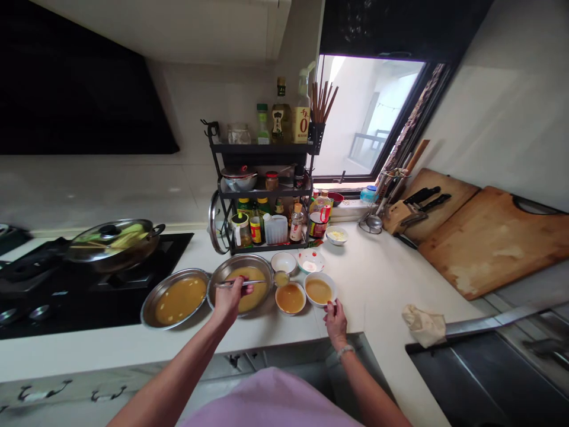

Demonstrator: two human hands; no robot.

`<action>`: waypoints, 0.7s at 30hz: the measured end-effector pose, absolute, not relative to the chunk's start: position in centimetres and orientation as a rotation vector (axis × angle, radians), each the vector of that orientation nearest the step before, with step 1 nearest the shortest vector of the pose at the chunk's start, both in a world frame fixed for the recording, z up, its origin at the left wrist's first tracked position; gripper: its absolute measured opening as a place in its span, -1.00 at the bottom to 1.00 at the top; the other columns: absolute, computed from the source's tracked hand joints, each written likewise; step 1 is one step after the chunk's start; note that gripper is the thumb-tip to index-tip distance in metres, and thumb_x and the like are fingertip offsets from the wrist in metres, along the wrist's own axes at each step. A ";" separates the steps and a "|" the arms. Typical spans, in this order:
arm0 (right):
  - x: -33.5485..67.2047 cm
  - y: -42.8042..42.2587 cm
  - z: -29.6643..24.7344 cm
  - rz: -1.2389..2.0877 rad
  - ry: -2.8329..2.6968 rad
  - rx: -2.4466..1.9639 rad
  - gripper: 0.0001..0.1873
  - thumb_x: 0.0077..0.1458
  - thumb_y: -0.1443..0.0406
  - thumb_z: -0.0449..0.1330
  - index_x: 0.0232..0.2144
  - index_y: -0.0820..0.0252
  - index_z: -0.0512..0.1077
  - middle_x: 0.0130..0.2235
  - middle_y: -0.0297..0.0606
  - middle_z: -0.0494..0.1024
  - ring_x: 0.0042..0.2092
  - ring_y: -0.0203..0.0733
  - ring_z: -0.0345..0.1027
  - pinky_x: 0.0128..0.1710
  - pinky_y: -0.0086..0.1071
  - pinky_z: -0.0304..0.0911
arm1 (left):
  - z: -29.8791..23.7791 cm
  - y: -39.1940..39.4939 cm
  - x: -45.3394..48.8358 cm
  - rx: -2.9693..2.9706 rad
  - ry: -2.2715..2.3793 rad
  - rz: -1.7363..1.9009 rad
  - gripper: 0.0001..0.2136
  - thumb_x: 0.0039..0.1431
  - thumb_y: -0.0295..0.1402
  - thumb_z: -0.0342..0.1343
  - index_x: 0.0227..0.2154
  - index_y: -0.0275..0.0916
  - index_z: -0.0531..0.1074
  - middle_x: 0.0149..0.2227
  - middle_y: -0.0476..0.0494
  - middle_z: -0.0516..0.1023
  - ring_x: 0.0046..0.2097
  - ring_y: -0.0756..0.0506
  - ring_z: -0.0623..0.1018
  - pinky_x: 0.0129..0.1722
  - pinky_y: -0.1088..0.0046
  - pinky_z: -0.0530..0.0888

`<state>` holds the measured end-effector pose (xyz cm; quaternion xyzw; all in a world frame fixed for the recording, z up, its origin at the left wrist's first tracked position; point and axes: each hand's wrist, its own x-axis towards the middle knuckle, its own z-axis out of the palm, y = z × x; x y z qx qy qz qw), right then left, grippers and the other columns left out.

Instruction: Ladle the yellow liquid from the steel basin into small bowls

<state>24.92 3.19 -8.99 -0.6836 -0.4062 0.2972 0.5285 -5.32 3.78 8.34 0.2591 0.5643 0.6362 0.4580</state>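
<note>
My left hand (231,299) is closed round the handle of a metal ladle (281,279). The ladle's bowl, with yellowish liquid in it, is over the gap between a large steel basin (215,276) and the small bowls. Broth-like liquid partly fills that basin. My right hand (336,323) pinches the near rim of a white bowl (331,283) holding brown liquid. Left of it stands another bowl (291,298) of orange-brown liquid. Behind are a small white bowl (283,261) and a red-patterned bowl (311,260) with something white inside.
A second steel basin (149,305) of broth stands at the left, beside the stove (111,305) with a lidded pan (113,243). A black rack (267,194) of bottles is behind. Chopping boards (493,237), a knife block (398,216) and a cloth (424,325) are at the right.
</note>
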 end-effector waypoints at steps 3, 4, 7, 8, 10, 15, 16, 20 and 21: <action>24.9 3.2 -9.0 0.701 -0.973 -1.625 -0.24 0.00 -0.15 -0.02 -0.01 0.37 0.35 -0.44 -0.22 0.53 -0.62 -0.20 0.31 -0.57 -0.33 0.26 | 8.8 4.7 -2.5 0.710 1.344 1.503 -0.89 -0.01 -0.43 0.10 -0.54 -0.35 0.47 -0.57 -0.15 0.56 -0.57 -0.06 0.54 -0.47 0.39 0.55; 24.8 3.2 -9.0 0.699 -0.973 -1.623 -0.25 0.00 -0.15 -0.02 -0.02 0.35 0.36 -0.45 -0.22 0.53 -0.62 -0.20 0.30 -0.57 -0.34 0.26 | 8.8 4.9 -1.5 0.743 1.329 1.476 -0.88 0.01 -0.42 0.09 -0.54 -0.34 0.47 -0.58 -0.15 0.56 -0.58 -0.07 0.54 -0.48 0.38 0.54; 24.8 3.2 -9.0 0.699 -0.968 -1.618 -0.25 0.00 -0.15 -0.03 -0.02 0.35 0.35 -0.45 -0.23 0.52 -0.62 -0.20 0.30 -0.59 -0.34 0.25 | 8.4 5.4 1.2 0.848 1.317 1.396 -0.85 0.08 -0.38 0.06 -0.51 -0.30 0.46 -0.62 -0.13 0.54 -0.58 -0.07 0.55 -0.50 0.41 0.52; 24.8 3.2 -9.0 0.702 -0.966 -1.617 -0.24 0.00 -0.15 -0.03 -0.02 0.35 0.35 -0.45 -0.23 0.52 -0.62 -0.20 0.31 -0.60 -0.34 0.25 | 8.1 5.4 1.9 0.907 1.312 1.365 -0.85 0.09 -0.36 0.06 -0.49 -0.29 0.46 -0.63 -0.12 0.54 -0.58 -0.07 0.55 -0.51 0.42 0.51; 24.7 3.2 -9.0 0.705 -0.963 -1.614 -0.25 0.01 -0.15 -0.03 -0.01 0.34 0.35 -0.45 -0.23 0.52 -0.62 -0.20 0.31 -0.62 -0.35 0.23 | 7.3 5.2 3.2 1.082 1.280 1.320 -0.81 0.14 -0.30 0.04 -0.44 -0.29 0.47 -0.63 -0.10 0.52 -0.57 -0.07 0.55 -0.53 0.44 0.50; 24.8 3.1 -9.0 0.705 -0.957 -1.622 -0.20 0.00 -0.16 -0.02 0.03 0.38 0.33 -0.46 -0.23 0.51 -0.64 -0.21 0.29 -0.62 -0.35 0.22 | 6.2 3.8 4.0 1.803 1.036 1.239 -0.74 0.24 -0.25 -0.03 -0.28 -0.28 0.51 -0.42 -0.15 0.55 -0.49 0.00 0.55 -0.47 0.51 0.49; 24.8 3.1 -9.0 0.706 -0.955 -1.625 -0.19 -0.01 -0.16 -0.02 0.04 0.39 0.33 -0.46 -0.22 0.51 -0.64 -0.21 0.29 -0.62 -0.35 0.22 | 6.3 3.5 3.8 1.936 0.984 1.217 -0.75 0.24 -0.27 -0.02 -0.26 -0.27 0.52 -0.38 -0.17 0.56 -0.45 0.00 0.55 -0.43 0.50 0.49; 24.9 3.1 -9.1 0.713 -0.955 -1.628 -0.18 0.00 -0.15 -0.02 0.06 0.41 0.32 -0.44 -0.19 0.54 -0.64 -0.21 0.30 -0.60 -0.35 0.23 | 7.3 2.8 2.4 2.020 0.971 1.269 -0.76 0.23 -0.28 0.00 -0.22 -0.26 0.53 -0.37 -0.18 0.56 -0.40 -0.02 0.55 -0.35 0.47 0.49; 24.9 3.1 -9.1 0.716 -0.955 -1.627 -0.18 0.00 -0.15 -0.02 0.06 0.40 0.32 -0.44 -0.19 0.54 -0.63 -0.20 0.31 -0.59 -0.35 0.24 | 7.5 2.8 1.8 1.910 1.035 1.324 -0.75 0.22 -0.27 0.00 -0.22 -0.27 0.53 -0.40 -0.18 0.55 -0.42 -0.02 0.55 -0.37 0.46 0.49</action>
